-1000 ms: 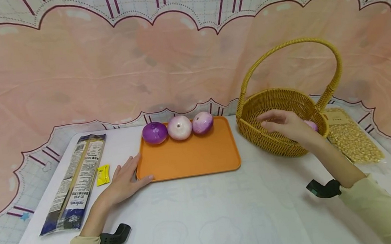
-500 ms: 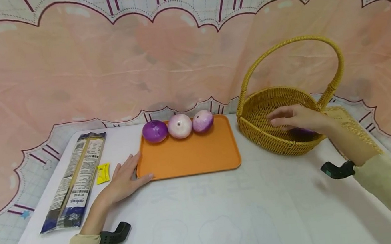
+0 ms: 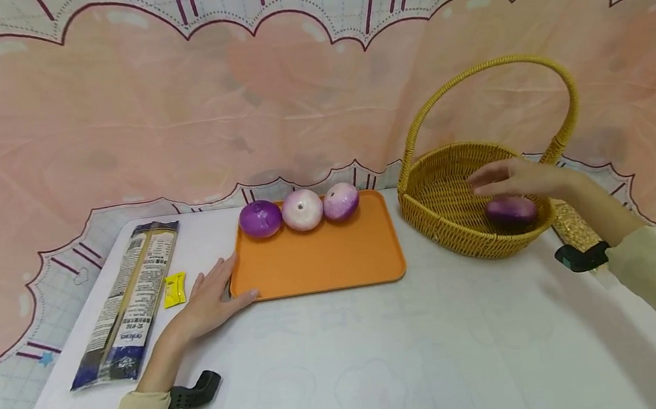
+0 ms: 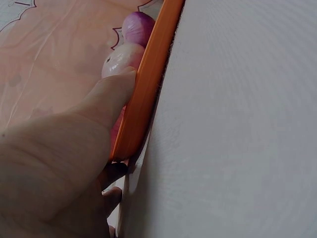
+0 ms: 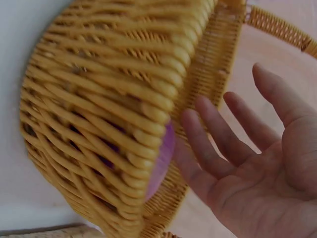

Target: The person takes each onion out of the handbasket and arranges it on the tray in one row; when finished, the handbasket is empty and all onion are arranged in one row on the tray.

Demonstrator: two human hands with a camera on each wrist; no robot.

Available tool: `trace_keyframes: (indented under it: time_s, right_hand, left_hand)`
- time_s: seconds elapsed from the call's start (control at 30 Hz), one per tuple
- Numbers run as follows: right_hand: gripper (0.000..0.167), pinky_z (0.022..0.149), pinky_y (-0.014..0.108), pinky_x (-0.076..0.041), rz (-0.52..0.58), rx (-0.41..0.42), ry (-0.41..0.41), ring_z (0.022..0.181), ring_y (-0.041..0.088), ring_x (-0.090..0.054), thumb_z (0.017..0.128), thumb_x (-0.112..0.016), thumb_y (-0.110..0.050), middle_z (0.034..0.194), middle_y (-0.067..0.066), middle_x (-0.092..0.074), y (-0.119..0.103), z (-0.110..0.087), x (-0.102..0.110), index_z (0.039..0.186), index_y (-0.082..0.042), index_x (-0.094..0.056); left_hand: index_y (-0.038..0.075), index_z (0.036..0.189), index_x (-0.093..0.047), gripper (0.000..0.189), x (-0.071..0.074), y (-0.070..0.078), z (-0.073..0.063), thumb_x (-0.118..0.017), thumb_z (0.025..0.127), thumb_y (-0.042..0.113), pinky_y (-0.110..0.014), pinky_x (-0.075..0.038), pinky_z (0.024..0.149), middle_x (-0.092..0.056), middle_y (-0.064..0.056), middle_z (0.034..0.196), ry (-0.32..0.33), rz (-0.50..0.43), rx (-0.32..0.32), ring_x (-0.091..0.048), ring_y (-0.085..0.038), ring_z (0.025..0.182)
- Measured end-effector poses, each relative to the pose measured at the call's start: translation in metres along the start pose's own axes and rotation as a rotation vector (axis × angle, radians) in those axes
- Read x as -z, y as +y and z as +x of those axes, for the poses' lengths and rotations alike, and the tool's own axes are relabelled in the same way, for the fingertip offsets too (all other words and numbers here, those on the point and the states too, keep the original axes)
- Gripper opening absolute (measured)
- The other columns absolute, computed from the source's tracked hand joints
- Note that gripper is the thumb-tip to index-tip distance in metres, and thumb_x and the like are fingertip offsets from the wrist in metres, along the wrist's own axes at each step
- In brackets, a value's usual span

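My left hand (image 3: 211, 302) rests at the left end of an orange tray (image 3: 322, 262), its fingers extended along the edge and its thumb over the near corner. In the left wrist view the thumb lies on the tray's rim (image 4: 143, 99). Along the tray's back edge sit a purple onion (image 3: 259, 219), a whitish onion (image 3: 302, 210) and a pale purple onion (image 3: 341, 201). Above the wicker basket (image 3: 460, 240), my right hand (image 3: 516, 179) holds nothing, its fingers spread loosely. A dark purple onion (image 3: 511, 210) lies inside the basket's right side, below that hand; the right wrist view shows it partly behind the rim.
A long printed packet (image 3: 127, 308) lies at the table's left, beside a small yellow sachet (image 3: 174, 289). Behind the right forearm is a bag of yellow kernels (image 3: 576, 227), partly hidden. The basket's tall handle (image 3: 506, 61) arches upward. A patterned cloth (image 3: 173, 127) hangs behind the table.
My right hand has moved to the right over the basket, and the onion inside has come into fuller view. My left hand has stayed at the tray.
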State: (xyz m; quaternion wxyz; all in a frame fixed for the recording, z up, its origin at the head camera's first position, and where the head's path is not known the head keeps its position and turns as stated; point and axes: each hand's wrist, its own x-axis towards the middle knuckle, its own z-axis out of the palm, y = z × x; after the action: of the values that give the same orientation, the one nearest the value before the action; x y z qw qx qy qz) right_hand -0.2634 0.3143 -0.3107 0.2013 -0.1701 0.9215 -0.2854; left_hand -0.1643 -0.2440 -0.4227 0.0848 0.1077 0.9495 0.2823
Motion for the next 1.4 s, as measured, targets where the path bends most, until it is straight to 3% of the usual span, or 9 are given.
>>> trace_keyframes:
  time_s: [0.23,0.47,0.67,0.97,1.4]
  right_hand:
    - [0.059,0.108,0.062,-0.037,-0.009,-0.058,-0.054,0.135,0.040,-0.042,0.100,-0.050,-0.039,0.148,0.021,-0.043,0.009,0.008,0.011,0.146,-0.004,-0.039]
    - [0.061,0.104,0.056,-0.045,0.014,-0.086,-0.154,0.134,0.042,-0.043,0.101,-0.047,-0.039,0.153,0.025,-0.033,0.018,0.015,0.021,0.149,-0.003,-0.034]
    - [0.065,0.110,0.060,-0.038,0.055,-0.123,-0.252,0.141,0.047,-0.032,0.101,-0.046,-0.040,0.156,0.027,-0.023,0.022,0.023,0.029,0.151,-0.003,-0.028]
    - [0.072,0.114,0.064,-0.028,0.095,-0.212,-0.325,0.144,0.051,-0.021,0.101,-0.044,-0.044,0.156,0.032,-0.020,0.030,0.030,0.031,0.153,0.000,-0.020]
    - [0.076,0.113,0.058,-0.036,0.204,-0.304,-0.403,0.146,0.048,-0.019,0.102,-0.041,-0.047,0.157,0.032,-0.018,0.039,0.035,0.041,0.155,-0.003,-0.010]
  left_hand:
    - [0.001,0.155,-0.013,0.097,0.000,-0.001,0.001,-0.060,0.090,0.056,-0.062,0.005,0.120,-0.015,-0.027,0.160,-0.001,-0.002,0.006,-0.007,-0.045,0.149]
    - [0.000,0.154,-0.014,0.097,0.000,0.000,0.001,-0.060,0.090,0.055,-0.063,0.005,0.119,-0.015,-0.027,0.160,-0.005,-0.006,0.005,-0.007,-0.046,0.149]
    - [0.000,0.154,-0.015,0.096,-0.001,0.000,0.000,-0.060,0.090,0.055,-0.064,0.005,0.119,-0.016,-0.028,0.159,0.000,-0.014,0.004,-0.006,-0.046,0.149]
    - [0.000,0.154,-0.016,0.096,-0.001,0.000,-0.001,-0.060,0.089,0.054,-0.064,0.003,0.119,-0.017,-0.028,0.159,0.007,-0.004,0.001,-0.008,-0.046,0.149]
    - [0.001,0.155,-0.015,0.096,-0.002,0.000,-0.001,-0.060,0.090,0.055,-0.065,0.003,0.118,-0.017,-0.028,0.159,0.010,-0.003,-0.003,-0.008,-0.046,0.149]
